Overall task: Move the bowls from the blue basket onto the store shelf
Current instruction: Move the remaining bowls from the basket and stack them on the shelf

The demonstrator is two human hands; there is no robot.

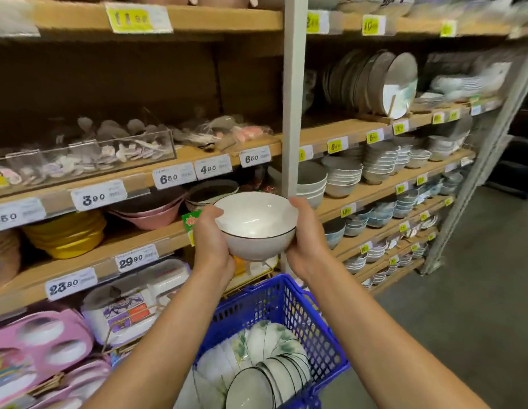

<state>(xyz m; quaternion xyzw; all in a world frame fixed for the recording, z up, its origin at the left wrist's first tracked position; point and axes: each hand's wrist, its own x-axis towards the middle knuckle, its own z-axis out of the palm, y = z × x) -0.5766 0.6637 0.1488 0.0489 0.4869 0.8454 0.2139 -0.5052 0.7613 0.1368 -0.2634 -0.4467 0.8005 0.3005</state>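
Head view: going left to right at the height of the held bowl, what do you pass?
yellow dishes → pink bowls → left hand → white bowl → right hand → blue-patterned bowl stacks

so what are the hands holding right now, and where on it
A white bowl, held between both hands: left hand on its left side, right hand on its right side.
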